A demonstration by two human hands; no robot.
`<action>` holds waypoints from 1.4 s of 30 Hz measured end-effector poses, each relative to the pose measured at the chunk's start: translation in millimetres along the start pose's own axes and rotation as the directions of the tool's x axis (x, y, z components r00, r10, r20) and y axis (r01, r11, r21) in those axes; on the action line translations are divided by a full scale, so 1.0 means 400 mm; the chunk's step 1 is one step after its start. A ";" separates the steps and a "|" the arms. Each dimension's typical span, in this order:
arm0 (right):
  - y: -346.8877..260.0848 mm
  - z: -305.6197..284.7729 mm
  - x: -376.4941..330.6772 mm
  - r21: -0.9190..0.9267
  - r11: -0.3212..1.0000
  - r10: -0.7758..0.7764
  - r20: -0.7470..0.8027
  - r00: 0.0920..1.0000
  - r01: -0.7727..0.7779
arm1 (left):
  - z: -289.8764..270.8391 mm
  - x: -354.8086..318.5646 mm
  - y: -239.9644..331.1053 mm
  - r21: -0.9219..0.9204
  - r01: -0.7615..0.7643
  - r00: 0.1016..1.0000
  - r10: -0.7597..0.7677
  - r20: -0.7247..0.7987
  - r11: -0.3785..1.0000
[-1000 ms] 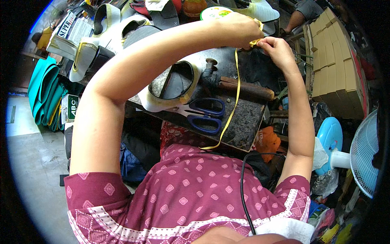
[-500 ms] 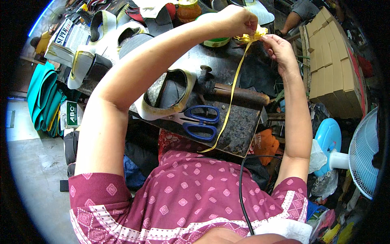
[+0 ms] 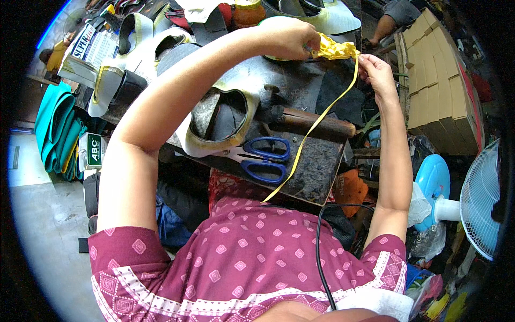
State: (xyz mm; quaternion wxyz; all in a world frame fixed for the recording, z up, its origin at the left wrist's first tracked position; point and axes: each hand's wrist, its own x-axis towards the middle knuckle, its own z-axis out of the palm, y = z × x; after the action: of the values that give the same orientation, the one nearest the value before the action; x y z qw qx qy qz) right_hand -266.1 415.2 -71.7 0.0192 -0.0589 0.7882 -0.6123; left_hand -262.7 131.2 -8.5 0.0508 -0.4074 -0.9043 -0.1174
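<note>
Yellow tape is bunching between both hands: the left hand is gripping the crumpled wad, the right hand is pinching its edge. Its tail is hanging below them past blue scissors on the worktop.

You hold a matt yellow strip, thin and flexible like tape or ribbon. The work slab looks like dark, rough, speckled metal. The scissors have glossy blue plastic handles. Your shirt is printed maroon cloth.
</note>
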 end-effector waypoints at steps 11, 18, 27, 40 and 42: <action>-0.121 0.047 -0.083 -0.212 0.961 0.192 0.048 0.980 -0.178 | 0.028 0.083 0.094 0.254 0.157 0.985 -0.170 0.030 0.954; -0.085 0.076 -0.104 -0.093 0.995 0.048 0.036 0.998 -0.045 | 0.069 0.093 0.059 -0.074 -0.109 0.989 0.101 -0.104 0.991; -0.098 0.043 -0.143 0.159 0.986 -0.063 0.034 0.997 0.056 | 0.072 0.108 0.064 0.393 -0.049 0.999 0.049 0.009 0.918; -0.114 0.003 -0.304 0.387 0.911 -0.149 -0.010 0.989 0.141 | 0.117 0.154 -0.019 0.542 -0.077 0.995 0.101 -0.015 0.837; -0.108 -0.003 -0.317 0.435 0.901 -0.067 0.149 0.987 -0.005 | 0.138 0.159 -0.057 0.531 -0.062 0.997 0.081 -0.013 0.845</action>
State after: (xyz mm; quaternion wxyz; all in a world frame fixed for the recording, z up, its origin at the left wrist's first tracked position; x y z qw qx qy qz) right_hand -137.2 420.5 -34.9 0.0854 -0.1148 0.6271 -0.7657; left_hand -321.6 176.8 -53.9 0.1813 -0.4087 -0.8848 0.1314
